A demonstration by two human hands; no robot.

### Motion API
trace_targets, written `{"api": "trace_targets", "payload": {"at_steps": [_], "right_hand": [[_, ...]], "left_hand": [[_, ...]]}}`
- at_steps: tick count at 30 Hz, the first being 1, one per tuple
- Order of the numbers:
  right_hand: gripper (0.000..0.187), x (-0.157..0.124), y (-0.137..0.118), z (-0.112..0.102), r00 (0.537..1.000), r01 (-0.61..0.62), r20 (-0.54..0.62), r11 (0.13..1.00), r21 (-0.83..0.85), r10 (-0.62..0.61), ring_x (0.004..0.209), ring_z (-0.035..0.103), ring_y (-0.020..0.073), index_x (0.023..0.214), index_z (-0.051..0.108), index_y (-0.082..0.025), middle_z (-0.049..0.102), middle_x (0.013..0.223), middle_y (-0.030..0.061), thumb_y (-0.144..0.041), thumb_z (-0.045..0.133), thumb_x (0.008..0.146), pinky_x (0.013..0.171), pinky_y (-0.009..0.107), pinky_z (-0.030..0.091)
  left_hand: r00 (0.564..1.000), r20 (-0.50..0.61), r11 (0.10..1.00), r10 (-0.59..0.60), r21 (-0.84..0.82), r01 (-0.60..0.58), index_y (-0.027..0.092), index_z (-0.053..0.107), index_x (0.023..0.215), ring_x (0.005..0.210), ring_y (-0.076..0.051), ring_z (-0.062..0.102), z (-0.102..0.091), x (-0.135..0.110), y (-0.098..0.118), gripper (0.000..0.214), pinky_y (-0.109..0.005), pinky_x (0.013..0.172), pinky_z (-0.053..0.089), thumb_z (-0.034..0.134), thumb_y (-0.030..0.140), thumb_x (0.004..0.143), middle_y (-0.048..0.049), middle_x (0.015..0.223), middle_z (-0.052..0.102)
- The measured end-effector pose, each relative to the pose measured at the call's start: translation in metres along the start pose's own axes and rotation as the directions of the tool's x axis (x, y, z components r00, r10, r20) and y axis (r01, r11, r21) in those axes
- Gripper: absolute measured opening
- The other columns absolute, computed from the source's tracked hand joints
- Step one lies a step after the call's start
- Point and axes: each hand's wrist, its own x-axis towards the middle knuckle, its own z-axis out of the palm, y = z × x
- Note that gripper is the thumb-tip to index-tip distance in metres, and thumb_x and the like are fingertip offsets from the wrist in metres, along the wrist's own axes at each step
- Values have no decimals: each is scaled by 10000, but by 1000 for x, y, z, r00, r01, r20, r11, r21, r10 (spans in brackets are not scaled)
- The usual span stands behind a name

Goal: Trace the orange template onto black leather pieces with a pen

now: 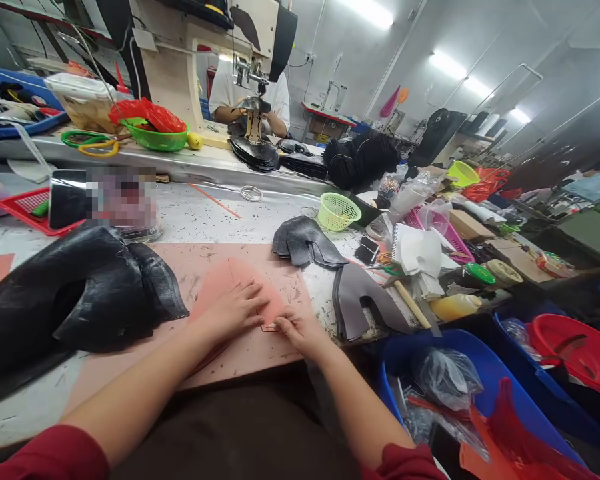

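Note:
My left hand (237, 308) lies flat with fingers spread on a translucent pink curved template (220, 273). The template rests on a larger pink sheet (265, 355) at the table's front edge. Just right of it, my right hand (300, 331) is closed in a pinch at the template's lower right edge. Whatever is between its fingers is too small to make out. Left of my hands is a pile of black leather-like pieces (100, 300). To the right lie a stack of black curved pieces (305, 240) and a stack of dark grey ones (355, 303).
A sewing machine (255, 107) stands at the back, with a person (280, 100) behind it. A green basket (338, 212), a hammer (411, 303) and a yellow bottle (455, 306) sit on the right. A blue bin (500, 347) is below. Scissors (99, 148) lie at back left.

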Motion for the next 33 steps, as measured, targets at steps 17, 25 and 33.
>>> {"api": "trace_targets", "payload": {"at_steps": [17, 25, 33], "right_hand": [[98, 90, -19, 8, 997, 73, -17, 994, 87, -71, 737, 526, 131, 783, 484, -200, 547, 756, -30, -174, 565, 734, 737, 269, 431], [111, 129, 13, -126, 933, 88, -347, 995, -41, -97, 717, 528, 143, 811, 499, -203, 553, 762, -17, -266, 533, 727, 707, 266, 424], [151, 154, 76, -144, 879, -202, -468, 959, -196, 90, 539, 528, 176, 519, 433, -222, 524, 510, -4, -121, 517, 592, 591, 306, 387]], "left_hand": [[888, -457, 997, 54, 66, -27, 184, 582, 960, 983, -239, 579, -9, -20, -5, 229, -388, 862, 477, 525, 369, 837, -104, 1032, 632], [656, -740, 963, -151, 40, 266, 230, 549, 957, 908, -226, 611, -56, -93, -37, 181, -358, 830, 490, 451, 343, 855, -73, 954, 645], [411, -668, 500, -620, 67, 863, 243, 579, 743, 752, -249, 659, -72, -197, -147, 342, -399, 653, 534, 285, 401, 819, -27, 771, 707]]}}
